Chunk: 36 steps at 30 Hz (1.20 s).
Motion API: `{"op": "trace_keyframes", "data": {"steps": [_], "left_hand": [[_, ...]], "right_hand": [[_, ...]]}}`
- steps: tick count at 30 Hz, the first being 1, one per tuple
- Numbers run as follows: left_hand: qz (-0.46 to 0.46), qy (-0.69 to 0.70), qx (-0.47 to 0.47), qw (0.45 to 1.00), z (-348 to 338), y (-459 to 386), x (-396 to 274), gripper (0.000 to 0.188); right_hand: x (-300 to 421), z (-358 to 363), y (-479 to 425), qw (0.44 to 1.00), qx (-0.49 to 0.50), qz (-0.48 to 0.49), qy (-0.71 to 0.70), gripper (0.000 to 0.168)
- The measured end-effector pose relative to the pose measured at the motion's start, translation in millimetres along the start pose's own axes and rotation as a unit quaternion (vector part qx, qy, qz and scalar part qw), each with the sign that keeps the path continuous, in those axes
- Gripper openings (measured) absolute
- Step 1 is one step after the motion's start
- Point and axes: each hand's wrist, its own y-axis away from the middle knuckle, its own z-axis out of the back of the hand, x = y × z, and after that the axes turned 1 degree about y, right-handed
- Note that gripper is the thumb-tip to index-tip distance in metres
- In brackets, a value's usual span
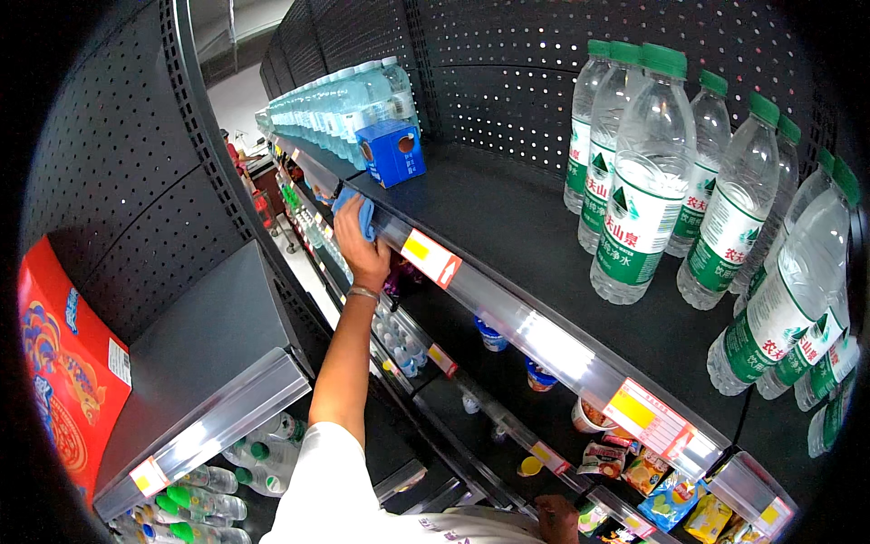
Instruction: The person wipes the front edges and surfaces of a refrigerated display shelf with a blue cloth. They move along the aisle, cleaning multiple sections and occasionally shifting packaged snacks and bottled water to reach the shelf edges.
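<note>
My left arm reaches out along the front of a dark shelf (pixel 476 197). A folded blue cloth (pixel 366 212) is gripped in my left hand (pixel 360 241), pressed against the clear plastic price rail (pixel 537 333) on the shelf's front edge. Just beyond that hand, a blue carton (pixel 393 155) with round cutouts sits near the edge. My right hand (pixel 557 518) hangs low at the bottom of the view, shadowed and partly cut off, so its fingers are unclear.
Green-capped water bottles (pixel 642 204) stand on the right of the shelf, pale blue bottles (pixel 340 102) at its far end. Snack bags (pixel 669 500) and tubs (pixel 491 334) fill lower shelves. At left is another shelf (pixel 211 306) with a red box (pixel 75 381). Someone in red (pixel 234 153) is far off.
</note>
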Motion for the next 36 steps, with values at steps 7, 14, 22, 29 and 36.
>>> {"op": "trace_keyframes", "data": {"steps": [7, 14, 22, 29, 36], "left_hand": [[0.047, -0.020, 0.058, 0.997, 8, -4, 13, 0.064], [0.024, -0.031, 0.096, 0.995, 34, 8, -65, 0.073], [-0.018, -0.014, 0.158, 0.987, 73, 14, -219, 0.076], [-0.062, 0.001, 0.173, 0.983, 96, 39, -341, 0.079], [-0.134, 0.048, 0.170, 0.975, 114, 59, -430, 0.079]], "right_hand": [[-14, -8, 10, 0.997, -0.039, 0.063, 0.018, 0.024], [-15, -3, 19, 0.999, -0.011, 0.049, 0.003, 0.019], [-29, 12, 34, 0.999, -0.022, 0.042, 0.011, 0.022], [-42, 42, 61, 0.995, -0.032, 0.094, -0.003, 0.019], [-52, 62, 92, 0.997, -0.034, 0.069, 0.002, 0.020]]}}
